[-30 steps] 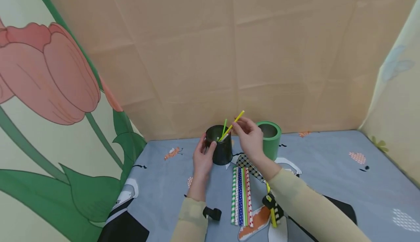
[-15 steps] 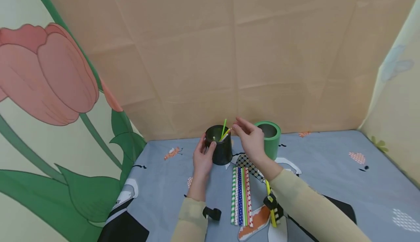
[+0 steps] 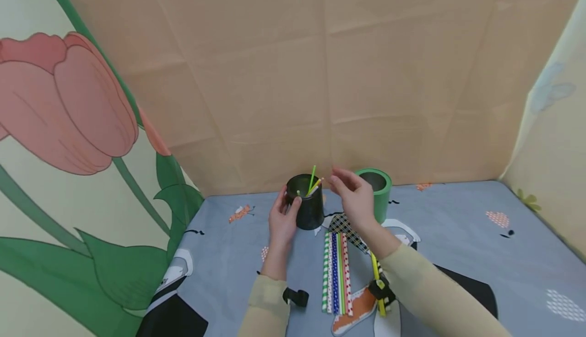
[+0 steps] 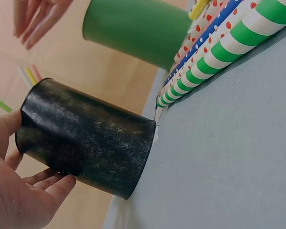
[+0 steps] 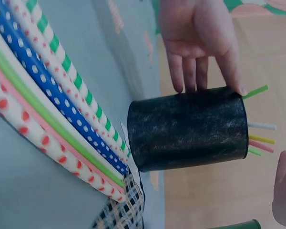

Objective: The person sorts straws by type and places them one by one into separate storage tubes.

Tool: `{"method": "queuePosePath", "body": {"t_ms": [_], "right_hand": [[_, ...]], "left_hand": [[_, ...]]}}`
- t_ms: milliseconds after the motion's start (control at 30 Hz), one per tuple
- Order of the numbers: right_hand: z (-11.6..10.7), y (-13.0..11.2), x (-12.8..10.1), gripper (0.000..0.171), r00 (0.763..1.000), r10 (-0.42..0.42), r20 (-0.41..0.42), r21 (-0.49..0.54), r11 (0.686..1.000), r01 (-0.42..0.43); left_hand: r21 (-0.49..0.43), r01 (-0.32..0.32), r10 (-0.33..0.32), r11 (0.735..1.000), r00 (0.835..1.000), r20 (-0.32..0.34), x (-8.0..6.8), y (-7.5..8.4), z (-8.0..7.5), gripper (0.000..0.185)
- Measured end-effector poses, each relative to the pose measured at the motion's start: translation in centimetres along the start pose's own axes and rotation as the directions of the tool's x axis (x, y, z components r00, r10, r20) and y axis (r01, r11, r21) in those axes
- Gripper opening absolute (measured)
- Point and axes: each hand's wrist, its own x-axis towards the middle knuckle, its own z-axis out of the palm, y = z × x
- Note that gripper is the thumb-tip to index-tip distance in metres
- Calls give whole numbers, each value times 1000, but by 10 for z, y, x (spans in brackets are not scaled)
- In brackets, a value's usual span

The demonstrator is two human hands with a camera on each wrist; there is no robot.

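Our left hand [image 3: 282, 223] grips the black cup [image 3: 305, 207]; our right hand [image 3: 354, 197] hovers loose-fingered, empty; brushing the straws [image 3: 312, 183] could tip the cup.

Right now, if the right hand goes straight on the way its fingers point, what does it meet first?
Probably the straw tips sticking out of the black cup. The right hand hovers beside its rim, fingers aimed left toward them; depth is uncertain.

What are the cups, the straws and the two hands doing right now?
black cup: upright, thin straws sticking out, gripped.
green cup: upright, untouched.
straws on the table: lying flat, side by side.
left hand: gripping the black cup.
right hand: holding nothing, fingers relaxed beside the cup.
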Motion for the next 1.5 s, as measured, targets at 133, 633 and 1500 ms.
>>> {"method": "queuePosePath", "body": {"t_ms": [133, 633, 1500], "right_hand": [[-13, 5, -19, 39, 994, 108, -18, 56, 993, -107], [-47, 46, -85, 50, 806, 515, 292, -143, 857, -496], [-55, 47, -82, 57, 830, 488, 269, -417, 836, -356]], "left_hand": [[-6, 5, -5, 1000, 1000, 11, -1, 0, 1, 65], [-12, 6, -6, 1000, 1000, 12, 0, -3, 0, 65], [-9, 12, -12, 1000, 1000, 1, 1, 0, -1, 64]]}}
